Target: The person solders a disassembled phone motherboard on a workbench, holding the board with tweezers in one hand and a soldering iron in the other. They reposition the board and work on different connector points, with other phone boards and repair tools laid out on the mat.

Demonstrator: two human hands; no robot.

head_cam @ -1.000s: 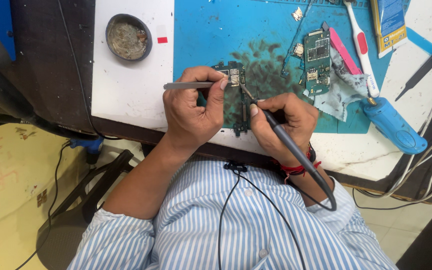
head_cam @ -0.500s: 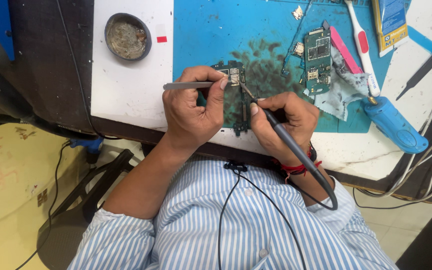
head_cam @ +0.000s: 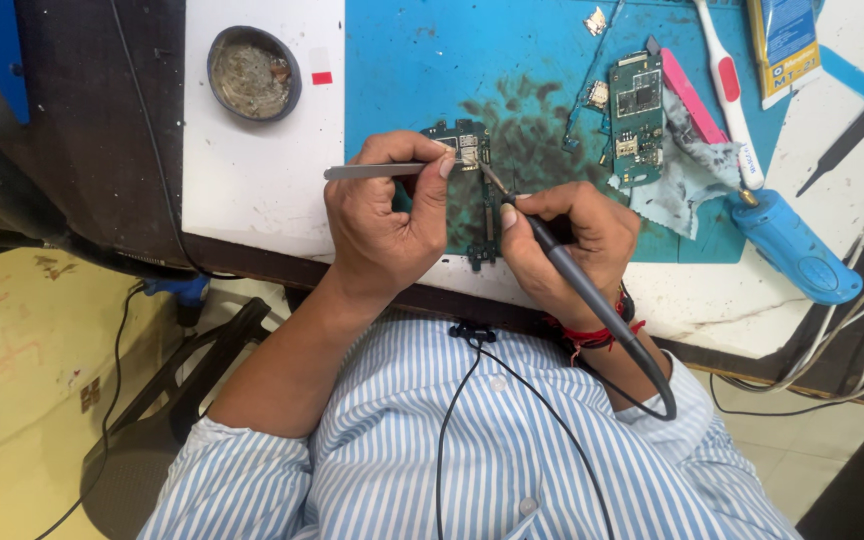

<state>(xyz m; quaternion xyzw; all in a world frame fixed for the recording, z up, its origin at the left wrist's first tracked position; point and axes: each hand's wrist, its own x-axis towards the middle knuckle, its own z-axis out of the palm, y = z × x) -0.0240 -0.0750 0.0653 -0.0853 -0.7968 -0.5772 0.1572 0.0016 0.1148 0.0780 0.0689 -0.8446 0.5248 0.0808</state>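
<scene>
Left hand (head_cam: 387, 225): fingers (head_cam: 444, 165) pinched together on metal tweezers (head_cam: 377, 171), tweezers lying roughly level, tips at the far end of the dark circuit board (head_cam: 472, 190). Right hand (head_cam: 567, 245): fingers (head_cam: 507, 212) clamped pen-style on a grey soldering iron (head_cam: 572, 275), tip angled up-left onto the same far end of the board, just beside the tweezer tips. Iron's cable loops back over the right wrist, which wears a red thread band (head_cam: 592, 330).

Board lies on the blue work mat (head_cam: 402, 70), between the two hands, its near end reaching the white bench (head_cam: 252, 190) edge. Mat is stained dark around it.

Right of the hands: second green circuit board (head_cam: 634, 120) on the mat, grey cloth (head_cam: 687, 175) next to it, pink tool (head_cam: 692, 95) and white toothbrush (head_cam: 727, 90) lying beyond it. Blue handheld tool (head_cam: 792, 250) further right on the bench. Small metal parts (head_cam: 595, 20) at the far mat edge.

Far left: round tin (head_cam: 252, 72) with dull residue inside, well apart from the hands.

Near: striped blue-white shirt (head_cam: 472, 450), black cord (head_cam: 452, 420) running down it.
</scene>
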